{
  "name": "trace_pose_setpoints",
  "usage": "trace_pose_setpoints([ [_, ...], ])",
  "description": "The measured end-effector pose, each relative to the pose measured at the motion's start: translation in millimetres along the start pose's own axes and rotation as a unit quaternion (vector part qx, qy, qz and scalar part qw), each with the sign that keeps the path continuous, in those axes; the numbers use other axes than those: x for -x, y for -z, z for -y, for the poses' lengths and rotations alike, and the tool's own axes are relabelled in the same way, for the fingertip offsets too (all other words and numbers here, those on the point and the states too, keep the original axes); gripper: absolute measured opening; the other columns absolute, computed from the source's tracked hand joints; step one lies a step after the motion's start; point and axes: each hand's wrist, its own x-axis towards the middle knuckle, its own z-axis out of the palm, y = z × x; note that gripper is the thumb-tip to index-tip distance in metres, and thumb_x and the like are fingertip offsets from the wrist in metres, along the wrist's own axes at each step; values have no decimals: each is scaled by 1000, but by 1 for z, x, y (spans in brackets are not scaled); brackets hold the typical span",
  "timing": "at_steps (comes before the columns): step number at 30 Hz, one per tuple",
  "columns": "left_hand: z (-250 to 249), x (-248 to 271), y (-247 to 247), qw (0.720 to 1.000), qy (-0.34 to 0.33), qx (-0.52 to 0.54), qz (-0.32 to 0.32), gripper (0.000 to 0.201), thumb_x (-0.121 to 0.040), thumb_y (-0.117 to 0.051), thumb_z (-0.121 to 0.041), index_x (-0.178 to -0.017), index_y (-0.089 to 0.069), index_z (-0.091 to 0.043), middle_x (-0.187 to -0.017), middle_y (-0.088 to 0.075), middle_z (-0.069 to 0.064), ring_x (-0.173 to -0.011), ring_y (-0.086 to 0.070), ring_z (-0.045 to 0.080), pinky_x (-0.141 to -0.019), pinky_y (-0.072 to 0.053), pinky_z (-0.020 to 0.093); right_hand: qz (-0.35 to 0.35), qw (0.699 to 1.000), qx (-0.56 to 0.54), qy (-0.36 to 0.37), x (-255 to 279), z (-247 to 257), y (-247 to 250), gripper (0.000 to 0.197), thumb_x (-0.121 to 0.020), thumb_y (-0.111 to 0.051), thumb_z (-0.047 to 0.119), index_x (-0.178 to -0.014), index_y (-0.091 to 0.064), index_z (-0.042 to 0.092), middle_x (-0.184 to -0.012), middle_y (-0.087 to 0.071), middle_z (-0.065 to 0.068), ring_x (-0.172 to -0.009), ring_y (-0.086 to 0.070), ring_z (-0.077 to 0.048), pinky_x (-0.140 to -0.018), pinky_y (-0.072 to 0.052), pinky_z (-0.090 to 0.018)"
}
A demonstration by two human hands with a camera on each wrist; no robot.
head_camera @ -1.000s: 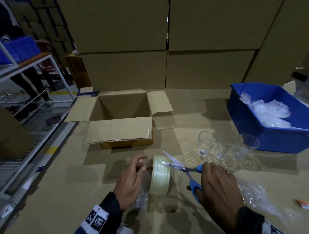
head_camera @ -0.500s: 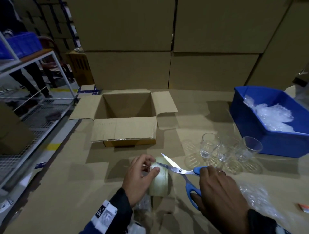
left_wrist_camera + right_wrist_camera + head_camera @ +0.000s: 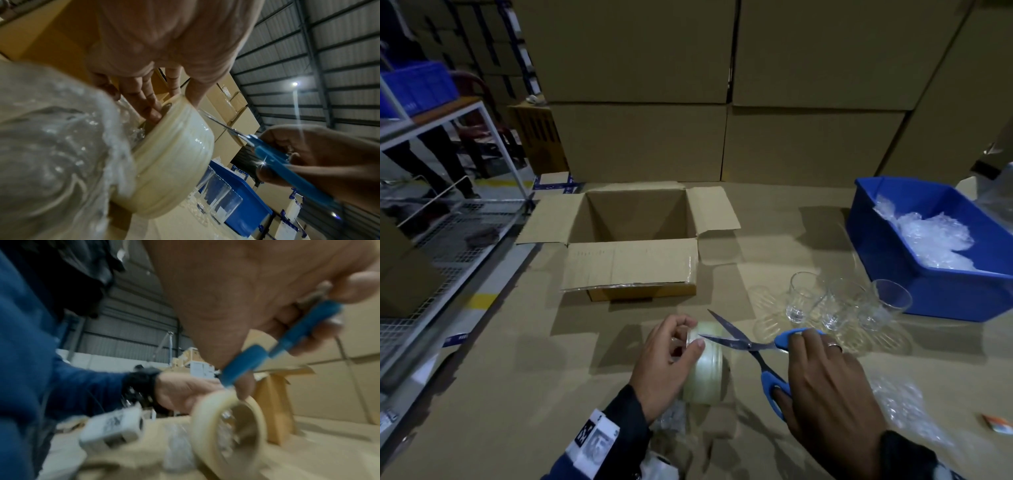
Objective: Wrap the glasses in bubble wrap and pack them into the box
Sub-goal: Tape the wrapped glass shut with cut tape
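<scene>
The open brown cardboard box (image 3: 635,219) stands on the cardboard-covered tabletop (image 3: 517,377) with all four flaps folded outward, its near flap hanging over the front wall and its inside bare as far as the head view shows. Nearer than the box's front edge, the left hand (image 3: 667,363) holds a pale, translucent roll of packing tape (image 3: 707,370) standing on its edge, fingers curled into the core and thumb pressed on the outer rim, pinching the tape's loose end; the left wrist view shows a bubble-wrapped bundle (image 3: 53,154) lying just behind the roll, its contents too blurred to tell. Right of the roll, the right hand (image 3: 828,387) has its fingers curled round the blue-handled steel scissors (image 3: 750,346), whose blades stand apart with the tips at the roll's top rim. Right of the box's near corner, three clear drinking glasses (image 3: 835,301) stand upright, close together and unwrapped, just beside the front wall of a blue plastic bin (image 3: 914,274) that holds crumpled bubble wrap (image 3: 928,236). A loose sheet of bubble wrap (image 3: 900,407) lies on the tabletop right of the right hand. A strip of bare tabletop runs between the box's front edge and the hands, and a wider one left of the box reaches the table's left edge
</scene>
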Motion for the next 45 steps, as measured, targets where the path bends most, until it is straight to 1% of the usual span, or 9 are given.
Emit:
trace_pose_setpoints([
  [5,3,1,2,997,25,68,21,30,-86,-73,-29,-110,-57,-36,-108,-62,2,-100,-62,23,-86,-55,30,13,999,-51,-2,0,-17,-29,57,-59,-82,45,-97,-58,10,-81,-55,-2,-61,-54,-22,-49,-47,-33],
  [9,10,0,4,992,43,99,70,54,-67,-82,-42,-114,-55,-44,-89,-58,29,-79,-57,26,-75,-50,41,-3,998,-65,11,-5,-21,-40,55,-64,-77,48,-98,-57,10,-84,-57,-3,-62,-55,-22,-51,-46,-32],
  [12,9,-1,5,989,48,112,83,59,-63,-83,-45,-114,-54,-48,-73,-53,20,-70,-49,23,-71,-42,38,-14,996,-85,23,-12,-26,-45,55,-63,-79,45,-101,-59,12,-89,-60,-2,-70,-60,-24,-57,-51,-34],
  [18,13,-4,7,984,67,137,92,66,-58,-90,-43,-114,-54,-46,-86,-60,36,-74,-57,36,-80,-50,57,-46,992,-103,53,-24,-34,-52,51,-61,-80,39,-99,-59,13,-89,-61,-4,-76,-62,-30,-61,-52,-39],
  [29,10,-6,14,988,47,102,101,18,-89,-67,-22,-104,-58,-25,-60,-53,-12,-64,-49,8,-64,-43,21,-155,986,-5,64,-15,-27,-60,55,-63,-64,35,-108,-50,6,-98,-50,-10,-87,-45,-31,-69,-31,-41],
  [32,11,-8,13,991,38,95,82,5,-94,-63,-25,-96,-59,-27,-61,-43,-8,-66,-41,14,-66,-36,27,-155,985,-2,81,-14,-25,-53,52,-74,-54,40,-112,-48,5,-100,-52,-10,-89,-46,-31,-69,-35,-41],
  [36,10,-10,10,994,38,80,62,16,-95,-61,-23,-100,-57,-38,-65,-39,3,-66,-38,18,-66,-34,32,-150,983,18,107,-13,-25,-38,55,-68,-77,30,-110,-50,5,-99,-54,-10,-82,-58,-32,-62,-47,-40],
  [40,8,-8,5,994,42,77,67,29,-93,-62,-27,-113,-50,-45,-64,-35,1,-64,-40,16,-64,-40,24,-121,988,24,92,-14,-28,-25,39,-79,-43,32,-106,-52,6,-97,-56,-10,-77,-60,-34,-62,-44,-39],
  [45,8,-5,-3,996,22,78,46,22,-93,-64,-26,-106,-55,-41,-67,-39,6,-64,-40,15,-64,-36,26,-115,989,54,80,-16,-24,-8,44,-76,-57,38,-103,-53,4,-93,-54,-12,-76,-59,-33,-60,-43,-40],
])
